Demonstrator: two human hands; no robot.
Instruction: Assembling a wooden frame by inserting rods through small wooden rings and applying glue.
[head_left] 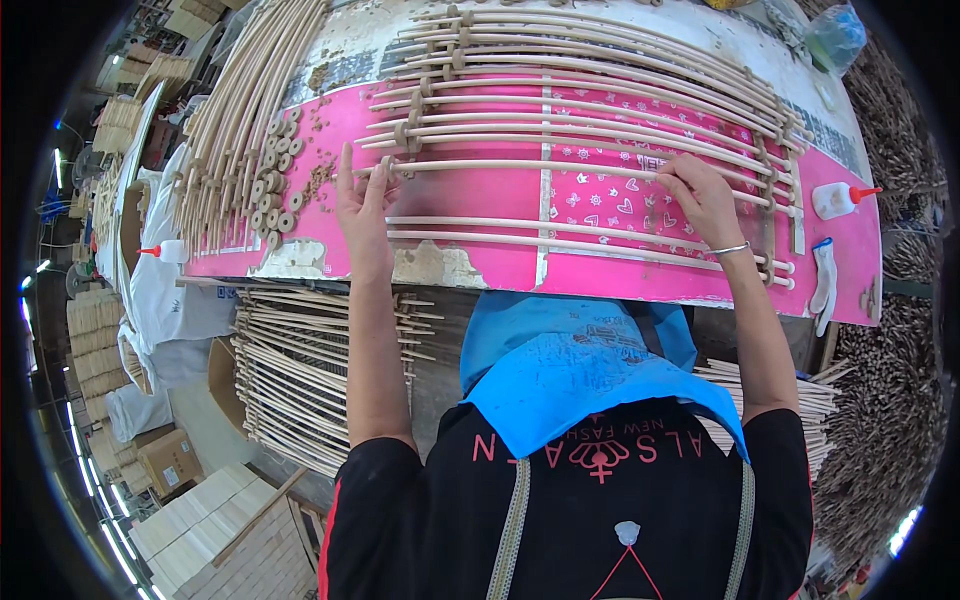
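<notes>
Rod [480,164], one: pale wood, lay crosswise above the pink counter [460,192], between the hands. Ring [388,162], one: brown, at the rod's left end.

Left hand [366,205], one: thumb and bent fingers pinched at the ringed end, forefinger raised straight. Right hand [698,200], one: thumb and fingers closed on the rod further right; a bracelet [733,248] on the wrist.

Step in hand, as judged: fitting or settling the ring at the rod's end. Next move, as judged: called for a steady right grip while the left fingers squared the ring.

Near rods [450,221], two: side by side along the near edge, apart from the held one, no rings seen at their left ends.

Far rods [600,70], more than ten, overlapping, exact number unreadable: brown rings near the left ends.

Loose rings [268,190], roughly two dozen, some overlapping: on the counter, left of the left hand.

Left rods [225,130], a dense bundle, uncountable: at the left end of the counter.

Bottles, two, white with red tips: one at right [832,201], one at left [172,251].

Clear bag [836,40], one: far right corner.

Lower rods [300,380], many, uncounted: beneath the counter's near edge, left.
</notes>
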